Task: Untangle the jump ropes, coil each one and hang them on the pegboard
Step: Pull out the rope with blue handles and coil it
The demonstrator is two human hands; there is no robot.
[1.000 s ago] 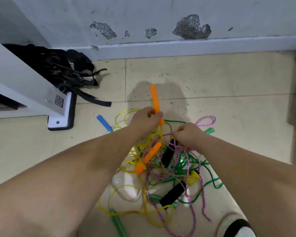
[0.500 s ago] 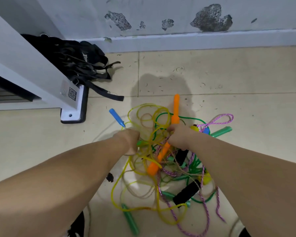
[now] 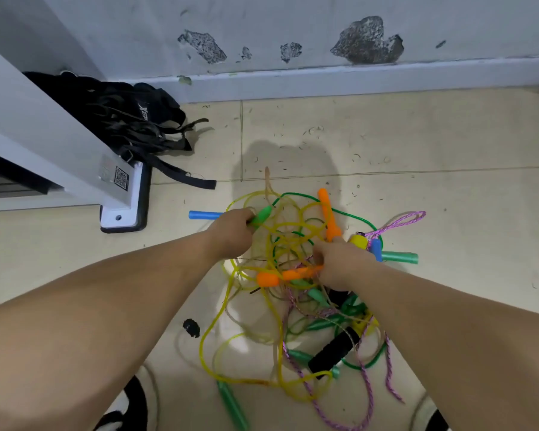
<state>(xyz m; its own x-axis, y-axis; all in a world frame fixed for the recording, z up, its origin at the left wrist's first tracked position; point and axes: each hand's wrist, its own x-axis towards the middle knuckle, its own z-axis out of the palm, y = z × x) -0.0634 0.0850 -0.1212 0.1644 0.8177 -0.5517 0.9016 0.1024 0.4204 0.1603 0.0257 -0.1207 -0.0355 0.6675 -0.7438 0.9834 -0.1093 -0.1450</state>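
Several tangled jump ropes (image 3: 329, 213) lie gripped between left hand (image 3: 231, 234) and right hand (image 3: 343, 265).

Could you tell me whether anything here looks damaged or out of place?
The wall has dark patches of flaked paint above the skirting, and black straps lie heaped on the floor by the white post. The jump ropes are one tangled pile.

Tangled jump ropes (image 3: 296, 293) on tiled floor (image 3: 417, 144)

Soft overhead light, faint shadows, wide-angle edge warping.
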